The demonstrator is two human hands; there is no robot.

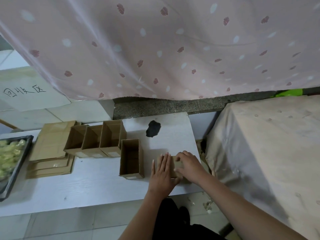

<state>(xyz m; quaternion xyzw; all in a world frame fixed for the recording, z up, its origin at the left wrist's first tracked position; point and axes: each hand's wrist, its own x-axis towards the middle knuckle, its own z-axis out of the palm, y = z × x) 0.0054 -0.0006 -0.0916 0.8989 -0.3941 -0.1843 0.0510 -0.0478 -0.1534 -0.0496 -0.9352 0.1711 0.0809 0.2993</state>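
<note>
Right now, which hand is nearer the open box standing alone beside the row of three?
Left. The left hand lies flat on the cardboard just right of the lone open box; the right hand grips that cardboard farther right.

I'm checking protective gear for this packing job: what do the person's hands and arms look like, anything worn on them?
The left hand and right hand are bare: no gloves, rings or bracelets show. The left forearm and right forearm are bare too, with no sleeve, watch or marking in view.
</note>
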